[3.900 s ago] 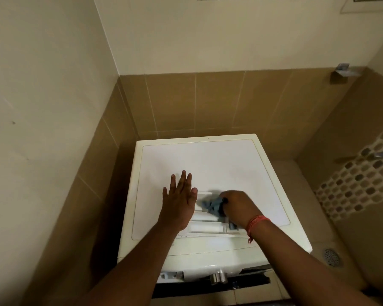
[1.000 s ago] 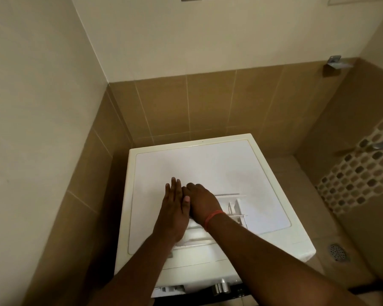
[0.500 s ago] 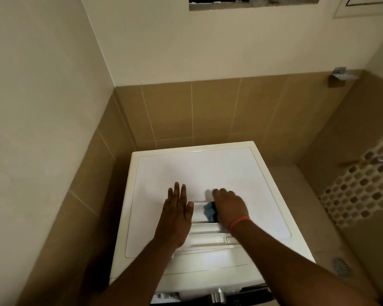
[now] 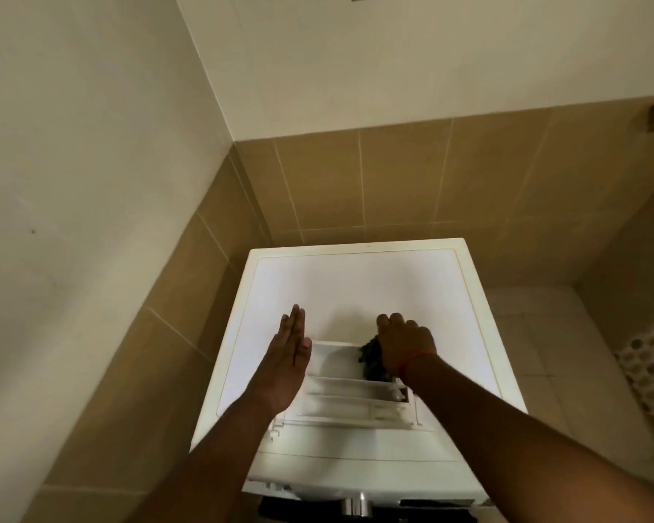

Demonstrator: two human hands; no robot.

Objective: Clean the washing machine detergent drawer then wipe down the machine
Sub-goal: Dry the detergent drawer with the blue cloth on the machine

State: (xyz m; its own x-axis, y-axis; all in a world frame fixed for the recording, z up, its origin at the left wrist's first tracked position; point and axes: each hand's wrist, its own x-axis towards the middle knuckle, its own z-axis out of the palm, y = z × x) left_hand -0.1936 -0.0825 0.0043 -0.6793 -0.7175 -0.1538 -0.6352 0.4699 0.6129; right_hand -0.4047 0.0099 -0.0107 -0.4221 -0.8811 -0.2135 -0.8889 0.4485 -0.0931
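A beige wall [image 4: 72,183] with brown tiles [image 4: 393,183] is seen at the left. The white washing machine [image 4: 355,281] is set in the corner. The left hand [image 4: 286,362] is laid flat, fingers straight and together, at the left edge of the detergent drawer [image 4: 352,394], which lies on the machine's top. A dark cloth [image 4: 370,358] is gripped by the right hand [image 4: 404,343] with curled fingers and pressed into the drawer's far right part. A red wrist band [image 4: 412,362] is worn.

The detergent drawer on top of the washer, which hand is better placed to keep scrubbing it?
Right. The right hand already holds the dark cloth in the detergent drawer. The left hand lies flat with straight fingers at the drawer's left edge, steadying it on the washing machine.
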